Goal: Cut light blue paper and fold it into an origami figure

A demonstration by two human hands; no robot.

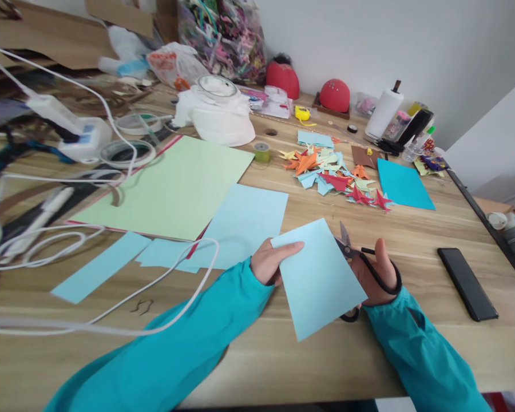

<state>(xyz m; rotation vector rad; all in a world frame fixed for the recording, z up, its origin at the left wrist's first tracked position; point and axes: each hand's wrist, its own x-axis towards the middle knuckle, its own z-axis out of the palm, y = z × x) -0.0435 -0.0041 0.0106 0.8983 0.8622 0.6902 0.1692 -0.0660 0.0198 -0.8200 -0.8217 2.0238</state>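
My left hand [271, 260] pinches the left edge of a light blue paper sheet [320, 280], thumb on top, holding it tilted above the table. In my right hand [375, 274] is a pair of scissors [347, 247] with black handles, its blades apart beside the sheet's upper right edge. The sheet hides part of the lower handle. Behind my left hand lies a larger light blue sheet [251, 220], partly under a pale green sheet [175, 183]. Blue paper strips [103, 269] rest to the left.
Folded paper pieces [335, 171] are heaped at the back, near a bright blue sheet [405, 183]. A black phone [467, 283] lies on the right. A white cable [154, 329] loops across the left side, close to my left sleeve. A green spool [261, 151] and white cap [218, 117] stand behind.
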